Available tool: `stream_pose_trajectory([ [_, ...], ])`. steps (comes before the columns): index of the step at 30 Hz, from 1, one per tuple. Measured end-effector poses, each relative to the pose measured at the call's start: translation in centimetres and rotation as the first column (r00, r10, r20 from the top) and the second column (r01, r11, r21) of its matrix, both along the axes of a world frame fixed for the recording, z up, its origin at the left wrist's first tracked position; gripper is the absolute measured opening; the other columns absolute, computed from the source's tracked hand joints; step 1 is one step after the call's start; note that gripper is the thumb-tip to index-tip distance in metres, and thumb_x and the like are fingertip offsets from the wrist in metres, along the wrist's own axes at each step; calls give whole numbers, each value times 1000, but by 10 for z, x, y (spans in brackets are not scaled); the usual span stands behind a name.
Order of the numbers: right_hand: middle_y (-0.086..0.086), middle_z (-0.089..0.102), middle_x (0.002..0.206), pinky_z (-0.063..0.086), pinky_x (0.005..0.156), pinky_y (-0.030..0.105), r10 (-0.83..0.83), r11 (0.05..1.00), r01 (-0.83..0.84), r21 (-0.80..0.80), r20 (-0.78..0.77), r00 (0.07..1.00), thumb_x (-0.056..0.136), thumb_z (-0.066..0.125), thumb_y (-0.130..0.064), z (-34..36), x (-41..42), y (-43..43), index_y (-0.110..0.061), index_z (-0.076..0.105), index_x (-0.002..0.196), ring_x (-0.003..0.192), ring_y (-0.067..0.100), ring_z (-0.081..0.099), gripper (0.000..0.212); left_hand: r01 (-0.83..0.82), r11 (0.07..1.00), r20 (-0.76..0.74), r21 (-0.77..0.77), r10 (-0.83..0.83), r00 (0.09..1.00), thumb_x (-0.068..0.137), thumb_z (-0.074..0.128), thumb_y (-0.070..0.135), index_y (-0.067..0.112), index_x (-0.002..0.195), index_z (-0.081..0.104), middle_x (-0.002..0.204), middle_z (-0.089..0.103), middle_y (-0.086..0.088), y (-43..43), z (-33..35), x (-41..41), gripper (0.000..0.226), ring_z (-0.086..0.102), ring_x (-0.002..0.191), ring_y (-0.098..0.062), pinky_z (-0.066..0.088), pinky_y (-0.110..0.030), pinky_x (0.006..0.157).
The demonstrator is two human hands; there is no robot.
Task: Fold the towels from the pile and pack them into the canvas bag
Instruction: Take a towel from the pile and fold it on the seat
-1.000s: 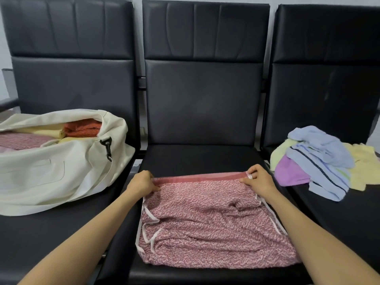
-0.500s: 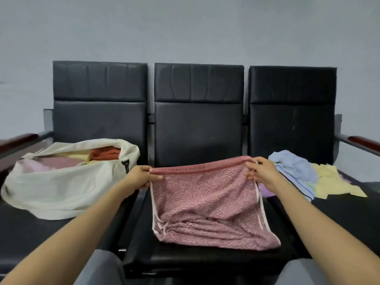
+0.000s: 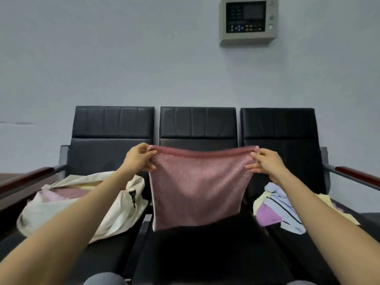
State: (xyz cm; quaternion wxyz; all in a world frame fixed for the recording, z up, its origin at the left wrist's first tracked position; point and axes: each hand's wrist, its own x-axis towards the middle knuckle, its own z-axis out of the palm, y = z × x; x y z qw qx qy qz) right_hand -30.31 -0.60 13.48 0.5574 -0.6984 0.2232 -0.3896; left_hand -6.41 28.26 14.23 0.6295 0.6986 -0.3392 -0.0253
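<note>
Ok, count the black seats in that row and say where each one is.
3. The left seat, bearing the canvas bag; middle seat, behind the pink towel; right seat, bearing the towel pile. None seems hidden.

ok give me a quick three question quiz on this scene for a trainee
1. True or false: only the left hand grips the pink terry towel.
2. The cream canvas bag sits on: A the left black padded seat, B the middle seat, C the floor.
3. Fill in: the loose pile of pastel towels lies to the held towel's ____.
Key: 1 false, the right hand grips it too; 2 A; 3 right.
</note>
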Motion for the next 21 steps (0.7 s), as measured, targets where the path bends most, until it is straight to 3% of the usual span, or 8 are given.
stream_pose_trajectory([
  [4, 10, 66, 93, 53, 47, 20, -74, 997, 77, -16, 156, 985, 103, 44, -24, 18, 3, 10, -14, 58, 98, 59, 17, 71, 18, -41, 991, 73, -127, 51, 996, 94, 60, 18, 11, 85, 52, 58, 55, -6, 2, 10, 3, 14, 54, 35, -11, 47, -22, 38],
  [6, 11, 66, 90, 53, 46, 21, -137, 985, 146, -90, 99, 986, 104, 41, -29, 24, 4, 12, -12, 56, 103, 55, 16, 69, 22, -53, 989, 118, -141, 70, 991, 93, 61, 19, 12, 82, 52, 55, 56, -4, 1, 14, 3, 16, 53, 34, -12, 47, -23, 38],
  [9, 14, 65, 98, 53, 46, 23, -163, 979, 167, -121, 45, 986, 104, 40, -33, 24, 8, 2, -12, 54, 108, 55, 17, 69, 26, -18, 991, 50, -131, 25, 998, 93, 62, 17, 11, 83, 55, 57, 56, -4, -5, 12, 8, 14, 54, 35, -12, 50, -23, 40],
  [12, 21, 61, 115, 57, 50, 28, -105, 994, 108, 17, -114, 988, 104, 41, -29, 10, 13, -14, -6, 48, 129, 64, 22, 72, 34, 51, 999, -74, 12, -50, 996, 94, 61, 12, 1, 90, 60, 54, 60, -7, -13, -6, 17, 11, 63, 43, -14, 57, -23, 49],
  [15, 24, 60, 119, 59, 57, 30, 1, 987, 43, 158, -267, 964, 105, 40, -21, -14, 17, -24, -1, 44, 133, 76, 25, 72, 35, 93, 989, -189, 118, -70, 980, 97, 54, 9, 3, 83, 54, 72, 62, -17, -25, -32, 30, 15, 69, 53, -18, 60, -27, 57],
  [17, 21, 57, 125, 57, 73, 31, 18, 985, 17, 172, -200, 980, 105, 39, -18, -25, 23, -28, 0, 49, 121, 89, 26, 68, 26, 63, 992, -191, 105, -43, 981, 98, 51, 9, 8, 82, 52, 82, 62, -16, -34, -44, 38, 17, 70, 64, -20, 60, -32, 67],
  [19, 17, 59, 123, 48, 88, 31, -7, 990, 10, 140, -21, 1000, 105, 37, -21, -25, 29, -27, -7, 53, 105, 102, 24, 62, 21, -21, 1000, -97, 7, 22, 995, 98, 51, 12, 15, 80, 52, 84, 61, -5, -43, -46, 43, 18, 63, 78, -20, 52, -34, 80],
  [21, 9, 63, 111, 45, 93, 29, -20, 995, 7, 104, 120, 993, 105, 37, -26, -20, 33, -23, -13, 54, 96, 106, 20, 61, 23, -80, 992, 0, -102, 80, 997, 98, 51, 15, 19, 79, 51, 81, 56, 3, -46, -40, 37, 19, 52, 79, -11, 43, -23, 74],
])
